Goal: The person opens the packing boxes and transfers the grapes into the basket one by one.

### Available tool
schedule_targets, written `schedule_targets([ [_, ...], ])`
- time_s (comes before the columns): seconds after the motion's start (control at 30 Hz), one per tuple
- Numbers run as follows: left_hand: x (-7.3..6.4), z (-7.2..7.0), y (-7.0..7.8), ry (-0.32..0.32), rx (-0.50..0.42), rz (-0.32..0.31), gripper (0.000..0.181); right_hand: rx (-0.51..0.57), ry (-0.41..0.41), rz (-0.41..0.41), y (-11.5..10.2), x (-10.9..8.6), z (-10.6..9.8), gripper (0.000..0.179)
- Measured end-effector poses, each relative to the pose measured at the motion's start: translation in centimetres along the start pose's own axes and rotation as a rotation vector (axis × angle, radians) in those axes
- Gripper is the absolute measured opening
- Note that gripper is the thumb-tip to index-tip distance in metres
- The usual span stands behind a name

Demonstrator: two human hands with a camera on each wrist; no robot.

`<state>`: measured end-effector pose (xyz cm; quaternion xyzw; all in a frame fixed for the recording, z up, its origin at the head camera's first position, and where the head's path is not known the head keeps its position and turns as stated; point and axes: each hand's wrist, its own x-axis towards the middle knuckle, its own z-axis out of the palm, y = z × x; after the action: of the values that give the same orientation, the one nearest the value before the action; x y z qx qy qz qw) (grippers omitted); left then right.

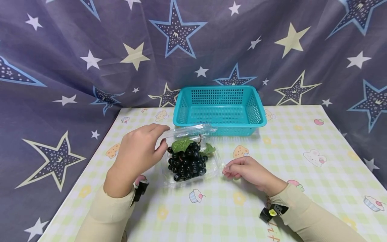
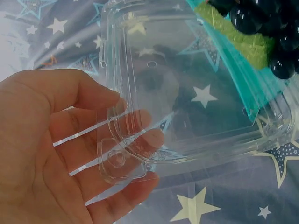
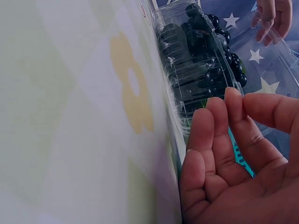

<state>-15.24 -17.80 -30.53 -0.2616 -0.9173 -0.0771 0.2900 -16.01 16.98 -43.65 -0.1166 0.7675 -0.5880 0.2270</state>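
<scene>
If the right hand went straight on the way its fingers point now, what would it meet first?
Likely the right side of the clear plastic clamshell, before the black grapes inside; exact depth is unclear.

In the head view, the table is lit brightly and evenly from far edge to near edge, while the curtain is left darker. Soft shadows are cast toward the near edge beneath the right hand and both sleeves. Small highlights are returned by the grapes, and pale glints by the clear lid. In the left wrist view, the curtain is partly washed out by haze. In the right wrist view, a dimmer, purplish cast is seen, and the tablecloth's print is blurred.
</scene>
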Motion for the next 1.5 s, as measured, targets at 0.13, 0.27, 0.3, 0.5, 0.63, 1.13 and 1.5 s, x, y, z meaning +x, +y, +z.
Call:
schedule_targets([
  [0.13,0.3,0.0,-0.5,-0.005,-0.012,-0.027,0.030,-0.002,-0.003,0.009,0.1,0.0,0.0,0.028],
  [0.27,0.7,0.0,-0.8,-0.002,-0.022,-0.046,0.028,-0.003,0.001,0.017,0.0,-0.1,0.1,0.027],
  [0.3,0.8,0.0,-0.9,0.000,-0.024,-0.047,0.028,-0.004,0.002,0.017,0.0,-0.1,0.1,0.026],
  [0.5,1.3,0.1,-1.3,0.010,-0.034,-0.064,0.025,0.005,-0.004,-0.002,-0.3,-0.2,0.0,0.027],
  [0.63,1.3,0.1,-1.5,0.019,-0.037,-0.085,0.023,0.008,-0.012,-0.010,-0.4,-0.2,0.0,0.028],
  [1.13,1.5,1.0,-2.6,0.134,-0.081,-0.080,0.019,-0.012,-0.012,-0.009,-0.4,-0.3,-0.4,0.026],
  [1.5,1.4,1.4,-3.1,0.137,-0.094,-0.100,0.020,-0.010,-0.015,-0.005,-0.1,-0.3,-0.3,0.025],
])
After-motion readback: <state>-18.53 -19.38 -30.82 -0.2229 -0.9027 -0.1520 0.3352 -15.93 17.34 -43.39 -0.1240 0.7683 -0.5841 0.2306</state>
